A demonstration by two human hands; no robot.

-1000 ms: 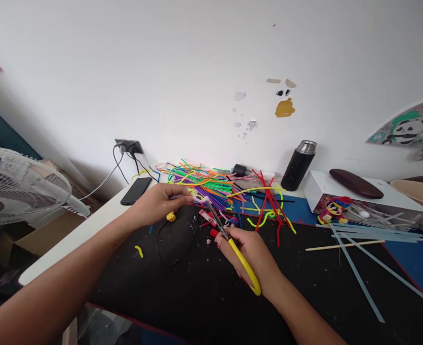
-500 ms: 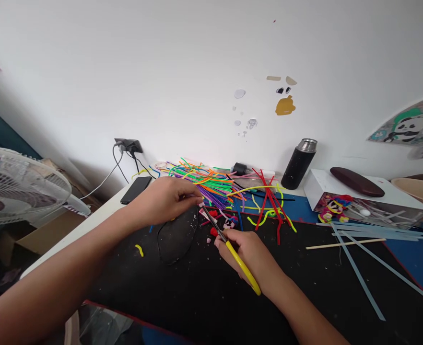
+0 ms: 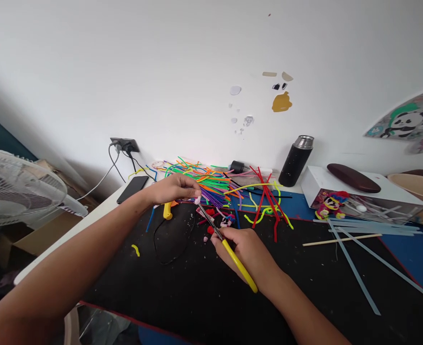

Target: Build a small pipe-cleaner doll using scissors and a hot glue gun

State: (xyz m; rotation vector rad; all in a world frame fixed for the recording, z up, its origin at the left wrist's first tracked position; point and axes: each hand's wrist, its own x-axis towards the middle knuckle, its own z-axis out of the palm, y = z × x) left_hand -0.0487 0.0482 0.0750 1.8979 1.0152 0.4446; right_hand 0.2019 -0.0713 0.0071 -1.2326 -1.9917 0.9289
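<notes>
My right hand is closed round yellow-handled scissors, whose blades point up-left to a small pink piece. My left hand pinches that pink piece at its fingertips, right at the blade tips. Both hands work over a black mat. Behind them lies a heap of coloured pipe cleaners, with several red ones spread to the right. Small red and pink offcuts lie under the scissors. A yellow bent piece sits just below my left hand.
A black phone and plugged-in cables are at the back left. A white fan stands far left. A black flask, a white box with a dark case, pale blue strips and a wooden stick are on the right.
My left hand shifted a little right and up with the pink piece, uncovering the yellow bent piece. The scissors followed, their tips staying at the piece. The camera tilted slightly.
</notes>
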